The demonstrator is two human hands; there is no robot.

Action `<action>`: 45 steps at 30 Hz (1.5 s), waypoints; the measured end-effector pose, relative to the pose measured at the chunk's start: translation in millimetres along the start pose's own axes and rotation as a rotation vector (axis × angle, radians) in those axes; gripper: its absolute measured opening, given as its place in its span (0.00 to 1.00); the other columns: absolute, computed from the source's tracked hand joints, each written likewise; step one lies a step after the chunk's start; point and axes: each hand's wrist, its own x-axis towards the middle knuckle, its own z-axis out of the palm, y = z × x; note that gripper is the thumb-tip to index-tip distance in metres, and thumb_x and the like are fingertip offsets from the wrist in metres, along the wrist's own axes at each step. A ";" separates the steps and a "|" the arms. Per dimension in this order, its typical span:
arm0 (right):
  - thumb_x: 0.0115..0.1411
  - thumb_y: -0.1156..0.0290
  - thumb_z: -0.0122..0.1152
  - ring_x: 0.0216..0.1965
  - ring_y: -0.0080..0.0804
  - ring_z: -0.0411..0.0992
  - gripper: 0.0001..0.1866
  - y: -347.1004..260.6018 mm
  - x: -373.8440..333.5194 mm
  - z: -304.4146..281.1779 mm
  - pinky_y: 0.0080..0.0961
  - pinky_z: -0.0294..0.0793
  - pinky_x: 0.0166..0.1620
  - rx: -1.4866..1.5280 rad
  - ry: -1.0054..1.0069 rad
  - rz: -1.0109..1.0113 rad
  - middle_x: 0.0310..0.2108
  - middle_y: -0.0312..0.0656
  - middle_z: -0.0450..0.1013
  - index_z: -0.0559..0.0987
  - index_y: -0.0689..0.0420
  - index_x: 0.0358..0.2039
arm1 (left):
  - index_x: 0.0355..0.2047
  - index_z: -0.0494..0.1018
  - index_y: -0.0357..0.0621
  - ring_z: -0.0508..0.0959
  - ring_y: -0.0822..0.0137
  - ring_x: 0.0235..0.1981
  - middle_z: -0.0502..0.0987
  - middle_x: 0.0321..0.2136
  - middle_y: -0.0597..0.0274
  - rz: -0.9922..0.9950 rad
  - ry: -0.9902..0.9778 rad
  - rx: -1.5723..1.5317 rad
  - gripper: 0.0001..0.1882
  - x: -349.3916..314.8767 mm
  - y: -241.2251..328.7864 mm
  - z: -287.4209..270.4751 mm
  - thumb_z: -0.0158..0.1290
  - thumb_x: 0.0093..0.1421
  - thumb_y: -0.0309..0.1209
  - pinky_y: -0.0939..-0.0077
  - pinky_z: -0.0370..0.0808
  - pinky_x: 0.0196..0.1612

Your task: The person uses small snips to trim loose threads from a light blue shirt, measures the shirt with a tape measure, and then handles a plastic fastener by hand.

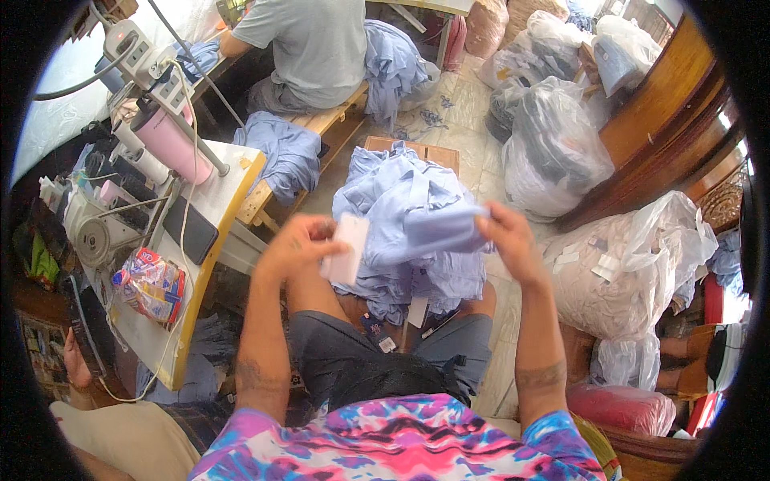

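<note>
1. A person in a tie-dye shirt [401,441] and dark shorts [313,329] sits with both hands raised ahead of the lap.
2. The left grip [297,247] pinches a pale card-like piece [347,250], which juts out to the right of the fingers. Its long axis points away from the wearer, the far end leaning slightly right.
3. The right grip [512,240] is closed on the right end of a folded blue cloth [437,232], its long axis running sideways to the left. Blur hides whether it joins the garments beneath.
4. Card and cloth face each other between the grips, nearly crosswise; that angle appears to be the relation that matters. The left grip is nearer the card, the right nearer the cloth.
5. A heap of blue garments [369,192] fills the space between and beyond both grips.
6. Left of the left grip, a pale surface [241,160] carries a dark phone [191,231], a pink tumbler [168,140] and a colorful plastic pack [150,287].
7. Farther off, a co-worker in grey [309,48] sits beyond the left grip; stuffed clear bags [557,152] stand beyond the right.
</note>
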 end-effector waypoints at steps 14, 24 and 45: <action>0.65 0.62 0.66 0.41 0.46 0.74 0.16 150.1 -9.6 149.5 0.39 0.74 0.45 -0.608 0.512 0.046 0.39 0.49 0.74 0.77 0.60 0.44 | 0.39 0.83 0.38 0.75 0.76 0.30 0.82 0.29 0.65 0.295 0.632 0.274 0.15 43.0 -125.7 99.2 0.69 0.57 0.34 0.78 0.71 0.33; 0.73 0.66 0.51 0.47 0.26 0.71 0.06 125.7 -7.2 91.0 0.28 0.68 0.54 0.840 0.414 0.070 0.43 0.32 0.74 0.74 0.53 0.44 | 0.40 0.81 0.36 0.74 0.79 0.29 0.82 0.31 0.65 0.100 0.097 -0.310 0.12 35.5 -104.0 121.3 0.64 0.63 0.34 0.80 0.70 0.31; 0.73 0.62 0.50 0.50 0.38 0.78 0.20 72.8 44.8 56.3 0.35 0.76 0.56 1.246 0.207 -0.037 0.49 0.45 0.80 0.77 0.65 0.54 | 0.42 0.82 0.34 0.78 0.76 0.37 0.82 0.38 0.67 0.275 0.045 0.023 0.09 -56.6 -14.1 119.3 0.64 0.62 0.26 0.83 0.74 0.42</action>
